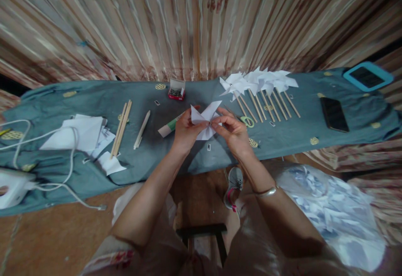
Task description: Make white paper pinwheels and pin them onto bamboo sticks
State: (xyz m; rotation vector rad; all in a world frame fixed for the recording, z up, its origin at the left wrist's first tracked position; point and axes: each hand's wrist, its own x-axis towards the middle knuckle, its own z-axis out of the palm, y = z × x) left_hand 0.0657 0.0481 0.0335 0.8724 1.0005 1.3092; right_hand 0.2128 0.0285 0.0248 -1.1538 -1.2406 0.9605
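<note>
A white paper pinwheel point(211, 112) is held between both my hands above the middle of the cloth-covered table. My left hand point(187, 131) grips its left side, thumb on the centre. With thumb and fingers pinched at the centre too, my right hand point(233, 131) holds the other side; whether a pin is there I cannot make out. Behind my left hand lies a green and white box point(169, 127), partly covered. Green-handled scissors point(247, 121) lie just right of my right hand. An opened red box of small metal pins point(176, 93) stands farther back.
Finished pinwheels on sticks point(265, 82) lie in a row at the back right. Leftward are wooden sticks point(122, 127), a white pen-like tool point(143, 128), paper sheets point(81, 133) and a corded power strip point(14, 188). A phone point(334, 114) lies right; a bag of paper pieces point(333, 209) stands below.
</note>
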